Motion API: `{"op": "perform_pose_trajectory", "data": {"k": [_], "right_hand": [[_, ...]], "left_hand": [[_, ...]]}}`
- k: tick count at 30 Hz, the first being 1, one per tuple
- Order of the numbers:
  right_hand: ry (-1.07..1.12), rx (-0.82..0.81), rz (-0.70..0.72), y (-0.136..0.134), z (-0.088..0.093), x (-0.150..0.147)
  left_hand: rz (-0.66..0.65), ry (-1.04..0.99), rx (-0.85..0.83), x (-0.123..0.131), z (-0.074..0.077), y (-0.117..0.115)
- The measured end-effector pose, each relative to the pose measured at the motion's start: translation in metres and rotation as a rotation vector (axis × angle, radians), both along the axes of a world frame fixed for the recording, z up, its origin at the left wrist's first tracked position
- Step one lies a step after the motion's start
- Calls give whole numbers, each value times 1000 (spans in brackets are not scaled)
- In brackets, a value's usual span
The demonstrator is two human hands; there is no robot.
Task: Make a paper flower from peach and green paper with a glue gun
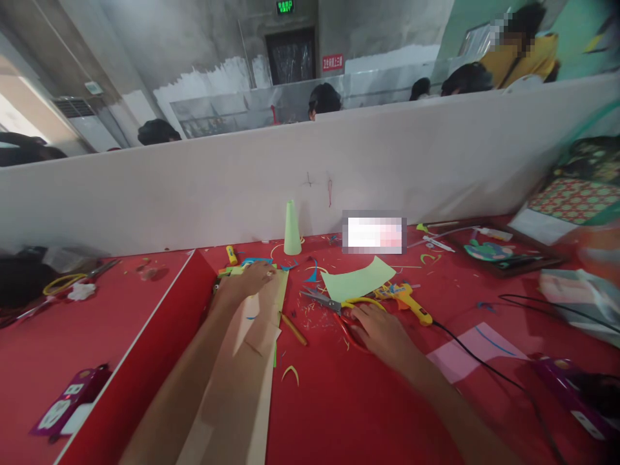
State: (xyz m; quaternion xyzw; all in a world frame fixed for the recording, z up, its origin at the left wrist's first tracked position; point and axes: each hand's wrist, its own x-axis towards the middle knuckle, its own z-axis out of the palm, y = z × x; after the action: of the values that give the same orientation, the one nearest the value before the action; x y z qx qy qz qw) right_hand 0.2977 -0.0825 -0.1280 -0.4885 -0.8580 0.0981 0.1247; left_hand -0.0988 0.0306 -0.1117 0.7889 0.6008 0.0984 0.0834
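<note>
My right hand (380, 326) rests on the handles of a pair of scissors (334, 305), one handle loop yellow and the other red, with the blades apart and pointing left. My left hand (249, 283) lies over the far end of a stack of tan and pale paper (242, 394), beside bits of coloured paper; its fingers are partly hidden and hold nothing that I can see. A curved light-green paper piece (358, 279) lies just beyond the scissors. Between the hands is a brown stick-like tool (293, 328).
A green paper cone (292, 229) stands by the white partition (217, 200). To the right lie a yellow glue gun (411, 305) with a black cord and pink paper (477, 352). Paper scraps litter the red table (320, 400). A low red divider (159, 342) borders the left side.
</note>
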Motion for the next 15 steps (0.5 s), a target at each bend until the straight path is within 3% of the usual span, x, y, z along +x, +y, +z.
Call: {"op": "perform_pose_trajectory", "data": {"k": [6,9,13,15], "right_hand": [[40,-27,-15,3,0,2],[179,-41,-35,2,0,2],[562,-71,-60,-7,4,-12],[678,-60,-26,-8,12,-29]], "left_hand": [[-89,68,-9,-1,14,9],[-135,82,54,-4,29,4],[-196,84,249,-6,63,-7],[-332,120,488,0,83,-15]]}}
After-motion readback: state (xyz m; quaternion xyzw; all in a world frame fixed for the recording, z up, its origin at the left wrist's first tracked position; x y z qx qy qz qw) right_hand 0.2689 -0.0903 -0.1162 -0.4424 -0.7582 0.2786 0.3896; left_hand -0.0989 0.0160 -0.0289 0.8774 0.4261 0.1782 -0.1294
